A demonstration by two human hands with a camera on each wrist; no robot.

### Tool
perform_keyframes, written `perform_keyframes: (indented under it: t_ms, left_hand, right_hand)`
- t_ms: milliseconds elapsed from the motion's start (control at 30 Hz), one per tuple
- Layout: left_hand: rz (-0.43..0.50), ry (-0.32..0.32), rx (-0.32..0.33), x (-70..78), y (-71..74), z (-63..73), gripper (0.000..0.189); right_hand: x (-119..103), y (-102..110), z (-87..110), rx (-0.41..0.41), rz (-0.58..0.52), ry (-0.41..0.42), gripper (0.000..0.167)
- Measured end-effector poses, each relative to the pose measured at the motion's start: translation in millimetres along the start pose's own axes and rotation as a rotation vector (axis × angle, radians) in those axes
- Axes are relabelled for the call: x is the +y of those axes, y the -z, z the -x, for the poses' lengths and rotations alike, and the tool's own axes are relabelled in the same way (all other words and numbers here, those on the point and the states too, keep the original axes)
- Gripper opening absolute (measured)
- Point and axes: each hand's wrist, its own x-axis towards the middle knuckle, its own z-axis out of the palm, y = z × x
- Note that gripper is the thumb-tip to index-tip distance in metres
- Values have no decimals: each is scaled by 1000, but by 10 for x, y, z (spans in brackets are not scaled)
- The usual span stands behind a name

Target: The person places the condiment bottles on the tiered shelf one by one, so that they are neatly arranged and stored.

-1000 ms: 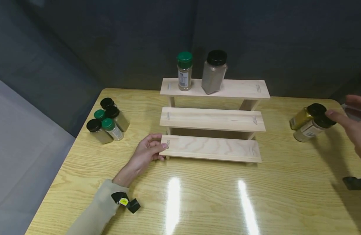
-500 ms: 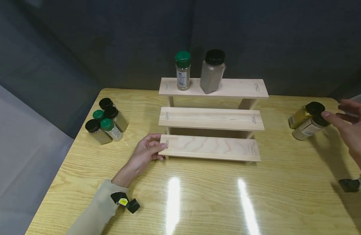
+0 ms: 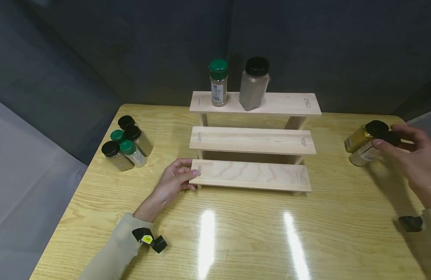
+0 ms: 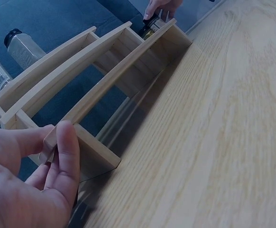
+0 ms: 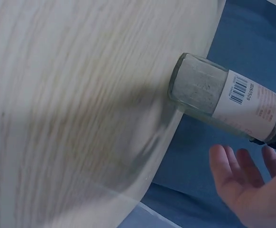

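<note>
1. Left hand (image 3: 171, 181): grips the left end of the lowest shelf of a three-tier, stepped rack of pale, unfinished wood (image 3: 254, 140). The thumb lies on top of the board; the fingers curl beneath it, pinching the end.
2. Rack: stands in the middle of a yellowish wood-grain table (image 3: 243, 233).
3. Right hand (image 3: 420, 159): is at the black cap of a clear glass jar with pale grey contents and a white barcode label (image 3: 366, 154). Thumb and fingers are parted, one on each side of the cap; whether they press on it cannot be told.
4. Labelled jar: is at the right of the table, its base on the surface. A yellow jar with a black cap (image 3: 358, 139) stands just beside it; contact between the two cannot be told.
5. Top shelf: carries a slim, green-capped jar with a white label (image 3: 219, 92) at left and a larger, square-sided clear jar with a black cap (image 3: 252, 91) to its right.
6. Left side of table: a close group of five jars with black and green caps (image 3: 143, 144) stands well apart from the rack.
</note>
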Motion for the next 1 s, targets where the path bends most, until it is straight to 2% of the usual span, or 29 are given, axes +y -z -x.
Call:
perform_keyframes:
  t_ms: [233, 433, 733, 1000]
  left_hand:
    - [3, -2, 3, 3, -2, -4, 46]
    - [-2, -6, 1, 6, 1, -1, 46]
    - [-4, -5, -6, -8, 6, 0, 46]
    - [-7, 1, -9, 6, 4, 7, 47]
  right_hand:
    - [27, -40, 32, 30, 62, 17, 56]
    - [32, -62, 73, 50, 90, 23, 49]
    - [26, -57, 119, 88, 72, 36, 46]
    - [25, -29, 163, 125, 26, -8, 46]
